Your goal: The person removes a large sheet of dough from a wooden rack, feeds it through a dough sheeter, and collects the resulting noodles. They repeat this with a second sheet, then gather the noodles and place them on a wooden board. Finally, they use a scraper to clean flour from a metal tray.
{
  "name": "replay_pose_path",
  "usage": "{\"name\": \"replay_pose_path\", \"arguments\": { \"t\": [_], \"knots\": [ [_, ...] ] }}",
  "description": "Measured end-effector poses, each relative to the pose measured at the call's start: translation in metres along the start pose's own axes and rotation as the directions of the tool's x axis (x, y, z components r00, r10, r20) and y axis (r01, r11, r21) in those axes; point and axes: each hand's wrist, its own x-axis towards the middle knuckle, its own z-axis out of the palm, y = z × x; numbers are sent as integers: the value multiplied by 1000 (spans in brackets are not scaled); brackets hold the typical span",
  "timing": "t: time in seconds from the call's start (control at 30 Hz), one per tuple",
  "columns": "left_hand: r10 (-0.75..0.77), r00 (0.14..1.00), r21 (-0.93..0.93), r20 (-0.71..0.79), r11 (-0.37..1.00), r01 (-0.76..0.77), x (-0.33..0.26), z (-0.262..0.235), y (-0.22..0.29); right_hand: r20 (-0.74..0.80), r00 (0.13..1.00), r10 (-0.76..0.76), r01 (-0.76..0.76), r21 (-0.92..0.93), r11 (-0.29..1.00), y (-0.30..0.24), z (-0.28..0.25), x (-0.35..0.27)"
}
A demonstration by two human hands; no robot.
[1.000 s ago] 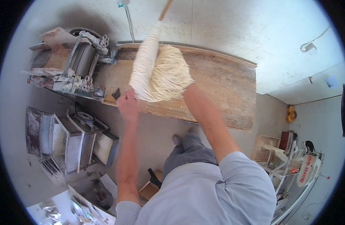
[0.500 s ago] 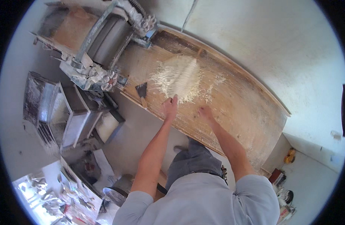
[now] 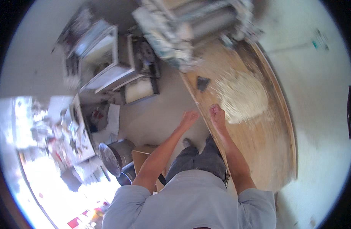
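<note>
A round heap of pale, thin noodles [image 3: 243,97] lies on the floured wooden worktable [image 3: 255,152], smeared by motion. My right hand [image 3: 217,113] is curled into a loose fist over the board, close to the heap's near left edge. Off the table's left edge, above the floor, my left hand [image 3: 189,118] is closed too, its fingers a little blurred. I see nothing sticking out of either hand. A dark-bladed scraper [image 3: 202,83] lies on the board near its left edge, left of the noodles; its handle does not show clearly.
A flour-dusted roller machine [image 3: 206,26] stands at the table's far end. To the left are a metal-sided cabinet [image 3: 106,72], a shallow tray [image 3: 139,91], a round metal pot [image 3: 124,150], a cardboard box [image 3: 141,158] and a cluttered table [image 3: 82,133]. A wall borders the worktable's right.
The view has turned left, so the table appears farther right. My left hand has come away from the noodles and off the table edge. My right hand is now nearer the heap.
</note>
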Motion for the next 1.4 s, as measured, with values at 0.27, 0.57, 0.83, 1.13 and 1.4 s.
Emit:
{"name": "replay_pose_path", "arguments": {
  "t": [0.27, 0.57, 0.83, 1.13, 1.4],
  "knots": [
    [-521, 823, -248, -227, 848, 468, -197, -146, -171, -61, 980, -189, 87, -724, 684, 66, 143, 104],
    [-785, 561, -5, -263, 583, 813, -393, -211, -412, -159, 974, 161, -226, -706, 671, -13, 145, 50],
    [-649, 442, -241, -619, 692, 680, -248, -437, -483, 240, 965, -102, 216, -516, 829, -185, 306, 53],
    [-166, 349, -54, -922, 949, 310, -22, -710, -398, 421, 897, 136, -125, -53, 991, -363, 503, 240],
    [-161, -43, -164, -986, 893, 420, 19, -865, -461, 684, 713, 153, -253, 47, 966, -423, 684, 457]
  ]
}}
